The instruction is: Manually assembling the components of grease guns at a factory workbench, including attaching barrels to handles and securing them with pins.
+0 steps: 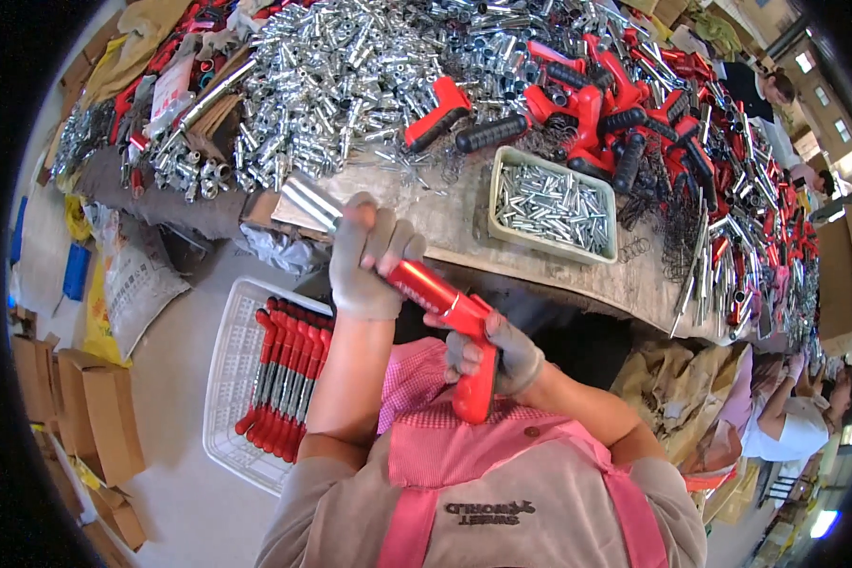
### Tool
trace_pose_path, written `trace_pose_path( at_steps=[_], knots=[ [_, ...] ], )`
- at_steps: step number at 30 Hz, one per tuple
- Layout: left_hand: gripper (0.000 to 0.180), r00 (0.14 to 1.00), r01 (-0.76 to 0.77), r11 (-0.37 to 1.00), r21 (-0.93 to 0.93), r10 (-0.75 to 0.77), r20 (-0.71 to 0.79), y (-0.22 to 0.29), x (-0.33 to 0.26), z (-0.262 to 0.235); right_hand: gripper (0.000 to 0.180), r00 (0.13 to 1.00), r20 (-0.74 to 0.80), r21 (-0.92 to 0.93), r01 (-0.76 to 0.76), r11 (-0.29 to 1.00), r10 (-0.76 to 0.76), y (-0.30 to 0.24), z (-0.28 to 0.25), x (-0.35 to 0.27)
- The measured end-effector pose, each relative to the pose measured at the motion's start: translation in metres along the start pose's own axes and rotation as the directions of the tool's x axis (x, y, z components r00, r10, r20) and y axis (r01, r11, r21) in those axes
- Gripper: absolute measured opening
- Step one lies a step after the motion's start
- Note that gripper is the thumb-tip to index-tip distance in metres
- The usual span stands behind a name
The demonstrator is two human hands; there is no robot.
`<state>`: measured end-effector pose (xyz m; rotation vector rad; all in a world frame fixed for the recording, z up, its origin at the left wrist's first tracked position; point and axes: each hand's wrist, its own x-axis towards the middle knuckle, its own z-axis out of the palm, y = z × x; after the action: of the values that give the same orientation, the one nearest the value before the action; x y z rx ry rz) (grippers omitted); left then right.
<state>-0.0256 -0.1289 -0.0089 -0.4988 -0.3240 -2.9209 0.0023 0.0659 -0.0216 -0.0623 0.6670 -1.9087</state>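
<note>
I hold a red pistol-shaped tool (445,303) with a silver metal tube at its front end. My left hand (367,260), in a grey glove, wraps the barrel where the silver tube (310,201) sticks out toward the upper left. My right hand (497,352), also gloved, grips the red handle that points down toward my pink apron. The tool hangs just in front of the worktable's near edge (577,289).
The table carries heaps of silver metal parts (350,66), red tool bodies with black grips (615,104) and a pale tray of small metal pins (554,206). A white basket of finished red tools (279,379) stands at my left. Cardboard boxes (95,417) sit on the floor; other people work at right.
</note>
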Motion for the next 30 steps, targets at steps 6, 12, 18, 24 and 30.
trace_pose_path(
  at_steps=[6, 12, 18, 24, 30],
  knots=[
    [0.041, 0.837, -0.068, 0.986, 0.151, 0.139, -0.530, 0.005, 0.005, -0.002, 0.049, 0.899, 0.358, -0.894, 0.253, -0.371, -0.251, -0.068, 0.022, 0.020],
    [0.039, 0.850, 0.054, 0.963, 0.265, 0.095, -0.518, 0.016, -0.020, -0.022, 0.020, 0.665, 0.312, -0.742, -0.276, -0.611, -0.679, -0.214, -0.002, 0.121],
    [0.052, 0.917, 0.237, 0.866, 0.441, -0.050, -0.396, 0.007, -0.040, -0.014, 0.042, 0.823, -0.134, -0.564, -0.521, -0.640, -0.552, -0.260, -0.040, 0.204],
    [0.058, 0.898, 0.290, 0.856, 0.429, -0.089, -0.430, 0.007, -0.047, -0.019, 0.056, 0.804, -0.010, -0.702, -0.429, -0.569, -0.595, -0.301, -0.050, 0.166],
    [0.054, 0.891, 0.331, 0.865, 0.378, -0.155, -0.427, 0.002, -0.044, -0.025, 0.041, 0.863, -0.237, -0.954, -0.293, -0.061, -0.446, -0.339, -0.051, 0.104]
  ],
)
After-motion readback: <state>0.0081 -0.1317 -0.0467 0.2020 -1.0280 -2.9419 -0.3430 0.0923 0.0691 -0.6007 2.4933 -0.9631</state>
